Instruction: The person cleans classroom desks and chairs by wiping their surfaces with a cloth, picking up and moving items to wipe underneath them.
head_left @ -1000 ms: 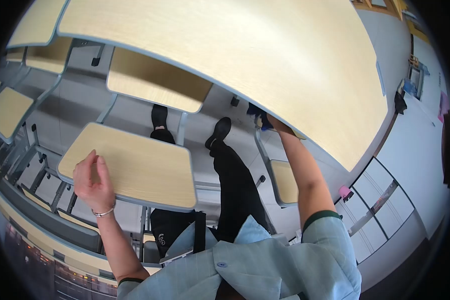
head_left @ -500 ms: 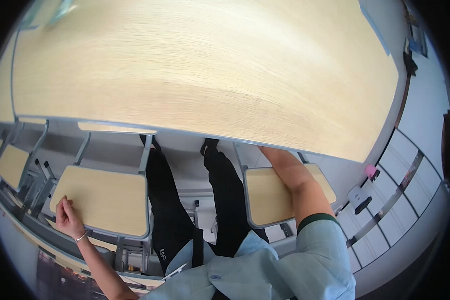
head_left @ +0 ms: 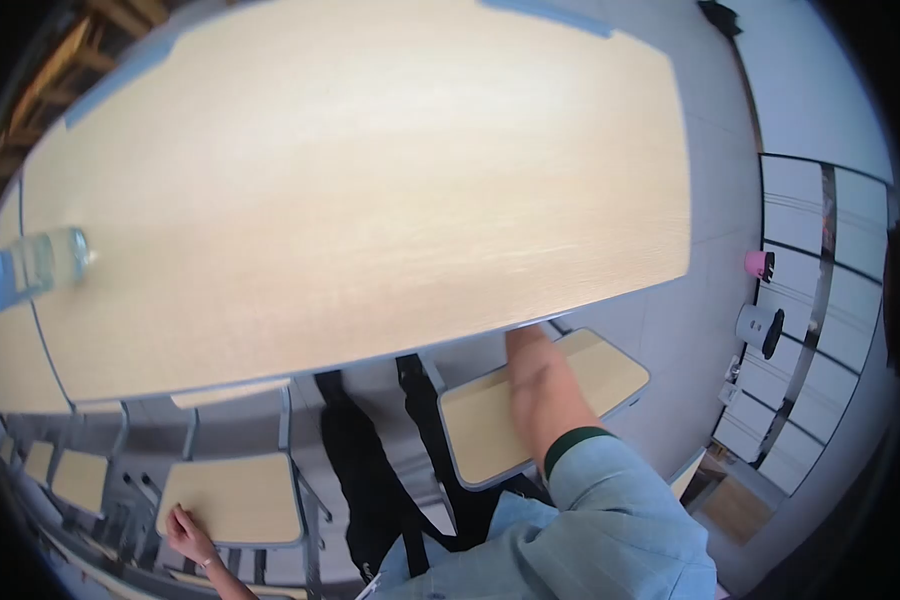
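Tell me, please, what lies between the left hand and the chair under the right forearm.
In the head view, part of the left chair, grey floor, then the person's black-trousered legs.

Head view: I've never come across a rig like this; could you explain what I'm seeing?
There is no machine here. A person works bare-handed, and a camera worn on the head looks forward and down. The big pale surface is a wood-grain desk; what looks like a clear bottle with a blue end shows at its left. The left hand is loosely curled at one chair, with nothing visible in it. The right forearm disappears under the desk's near edge, so whatever the right hand holds is hidden.
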Motion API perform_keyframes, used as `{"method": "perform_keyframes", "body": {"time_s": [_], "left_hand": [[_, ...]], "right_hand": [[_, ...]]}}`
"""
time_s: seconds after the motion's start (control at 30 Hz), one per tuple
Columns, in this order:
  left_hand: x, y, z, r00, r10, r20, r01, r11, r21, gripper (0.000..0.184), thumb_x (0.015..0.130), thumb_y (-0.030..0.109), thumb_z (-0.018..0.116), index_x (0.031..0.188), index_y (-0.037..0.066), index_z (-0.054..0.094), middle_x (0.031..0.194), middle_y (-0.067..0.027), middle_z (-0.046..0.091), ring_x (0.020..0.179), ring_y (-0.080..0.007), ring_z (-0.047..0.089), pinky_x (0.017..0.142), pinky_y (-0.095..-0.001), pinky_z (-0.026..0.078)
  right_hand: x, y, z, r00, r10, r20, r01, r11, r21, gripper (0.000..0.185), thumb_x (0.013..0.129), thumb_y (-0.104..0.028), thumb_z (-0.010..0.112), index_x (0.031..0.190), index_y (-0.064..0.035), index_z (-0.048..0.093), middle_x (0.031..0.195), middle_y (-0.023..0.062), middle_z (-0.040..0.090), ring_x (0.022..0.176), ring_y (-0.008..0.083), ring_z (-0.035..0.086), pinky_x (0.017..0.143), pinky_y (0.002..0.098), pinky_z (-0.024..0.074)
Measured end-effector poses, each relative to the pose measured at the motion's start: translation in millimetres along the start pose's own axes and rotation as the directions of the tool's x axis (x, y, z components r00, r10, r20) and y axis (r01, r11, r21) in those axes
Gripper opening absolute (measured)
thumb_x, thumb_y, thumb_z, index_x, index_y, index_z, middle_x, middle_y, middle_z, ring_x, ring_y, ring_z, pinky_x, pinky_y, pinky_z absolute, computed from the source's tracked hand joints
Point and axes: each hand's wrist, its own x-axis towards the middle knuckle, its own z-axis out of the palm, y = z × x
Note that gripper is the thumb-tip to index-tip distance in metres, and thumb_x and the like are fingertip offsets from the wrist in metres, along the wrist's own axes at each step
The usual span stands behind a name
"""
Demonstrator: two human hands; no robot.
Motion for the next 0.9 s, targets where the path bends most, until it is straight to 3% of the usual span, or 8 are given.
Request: {"method": "perform_keyframes", "body": {"time_s": [0.2, 0.4, 0.43, 0.5, 0.6, 0.73, 0.83, 0.9], "left_hand": [[2, -4, 17, 0.995, 0.096, 0.021, -0.095, 0.993, -0.065, 0.034, 0.101, 0.022, 0.061, 0.078, -0.003, 0.060, 0.061, -0.0078, 0.056, 0.057, -0.0144, 0.047, 0.056, -0.0340, 0.042], [10, 13, 25, 0.981, 0.190, 0.042, -0.194, 0.962, 0.194, 0.026, 0.095, 0.017, 0.057, 0.078, -0.001, 0.063, 0.071, -0.0164, 0.062, 0.066, -0.0293, 0.059, 0.064, -0.0435, 0.048], [15, 20, 25, 0.968, 0.248, 0.037, -0.249, 0.930, 0.272, 0.023, 0.094, 0.017, 0.057, 0.080, 0.000, 0.065, 0.076, -0.0165, 0.064, 0.072, -0.0313, 0.060, 0.068, -0.0450, 0.048], [13, 29, 21, 0.938, 0.340, 0.058, -0.330, 0.835, 0.441, 0.020, 0.091, 0.019, 0.058, 0.086, 0.002, 0.068, 0.086, -0.0168, 0.067, 0.084, -0.0353, 0.063, 0.076, -0.0479, 0.050], [6, 64, 25, 0.929, 0.347, 0.127, -0.342, 0.677, 0.652, 0.020, 0.089, 0.023, 0.063, 0.095, 0.005, 0.070, 0.096, -0.0160, 0.068, 0.095, -0.0352, 0.063, 0.083, -0.0486, 0.050], [-24, 157, 60, 0.897, 0.424, 0.124, -0.434, 0.794, 0.425, 0.025, 0.086, 0.028, 0.067, 0.097, 0.006, 0.070, 0.094, -0.0153, 0.068, 0.093, -0.0351, 0.064, 0.079, -0.0499, 0.051], [-58, 249, 95, 0.827, 0.557, 0.073, -0.560, 0.828, 0.027, 0.022, 0.090, 0.025, 0.067, 0.099, 0.005, 0.069, 0.093, -0.0160, 0.068, 0.090, -0.0365, 0.065, 0.079, -0.0487, 0.050], [-100, 335, 106, 0.735, 0.678, 0.018, -0.678, 0.735, -0.013, 0.021, 0.090, 0.022, 0.070, 0.102, 0.004, 0.070, 0.091, -0.0154, 0.069, 0.085, -0.0342, 0.065, 0.078, -0.0455, 0.052]], "right_hand": [[-52, -99, 12, 0.886, 0.145, 0.441, -0.342, 0.846, 0.408, 0.041, 0.090, -0.012, 0.062, 0.130, -0.0054, 0.063, 0.133, 0.0168, 0.063, 0.121, 0.0294, 0.059, 0.096, 0.0432, 0.0514], [-122, -146, -19, 0.636, -0.121, 0.762, -0.497, 0.691, 0.525, 0.038, 0.089, -0.013, 0.063, 0.125, -0.0011, 0.067, 0.130, 0.0162, 0.065, 0.119, 0.0276, 0.061, 0.093, 0.0415, 0.0533], [-149, -150, -52, 0.798, -0.165, 0.579, -0.184, 0.849, 0.496, 0.036, 0.087, -0.011, 0.065, 0.122, -0.0009, 0.069, 0.117, 0.0159, 0.070, 0.105, 0.0263, 0.067, 0.085, 0.0382, 0.0553], [-170, -131, -80, 0.743, -0.424, 0.519, -0.007, 0.769, 0.639, 0.035, 0.088, -0.010, 0.064, 0.120, 0.0015, 0.068, 0.107, 0.0105, 0.072, 0.091, 0.0190, 0.069, 0.077, 0.0350, 0.0572], [-202, -87, -155, 0.617, -0.612, 0.494, -0.035, 0.606, 0.794, 0.042, 0.084, -0.006, 0.062, 0.125, 0.0010, 0.066, 0.106, 0.0094, 0.071, 0.093, 0.0177, 0.069, 0.079, 0.0322, 0.0567], [-246, 10, -262, 0.634, -0.700, 0.329, -0.126, 0.327, 0.937, 0.042, 0.084, -0.009, 0.060, 0.124, -0.0015, 0.066, 0.107, 0.0081, 0.070, 0.091, 0.0160, 0.067, 0.080, 0.0302, 0.0548], [-263, 103, -309, 0.692, -0.682, 0.236, -0.268, 0.061, 0.962, 0.050, 0.084, -0.012, 0.059, 0.132, 0.0021, 0.060, 0.113, 0.0103, 0.069, 0.096, 0.0181, 0.067, 0.086, 0.0311, 0.0547], [-266, 172, -325, 0.757, -0.623, 0.197, -0.372, -0.162, 0.914, 0.047, 0.088, -0.016, 0.058, 0.130, 0.0037, 0.060, 0.118, 0.0133, 0.070, 0.101, 0.0233, 0.069, 0.093, 0.0343, 0.0538]]}}
